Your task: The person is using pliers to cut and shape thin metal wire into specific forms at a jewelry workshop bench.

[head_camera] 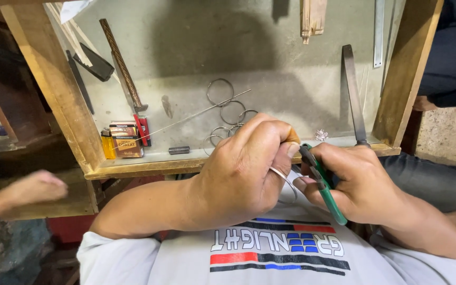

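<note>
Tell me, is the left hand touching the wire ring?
Touching. The head view shows the left hand pinching the wire ring between its fingers.

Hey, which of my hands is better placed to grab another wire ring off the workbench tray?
Probably the left. Your left hand pinches only the wire ring and sits just below the loose rings on the tray. Your right hand is wrapped around the green-handled pliers, farther from them.

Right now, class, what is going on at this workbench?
A person holds a thin wire ring in the left hand and grips green-handled pliers in the right hand, jaws at the ring. More wire rings lie in the wooden tray ahead, beside a file. Another person's hand shows at left.
</note>
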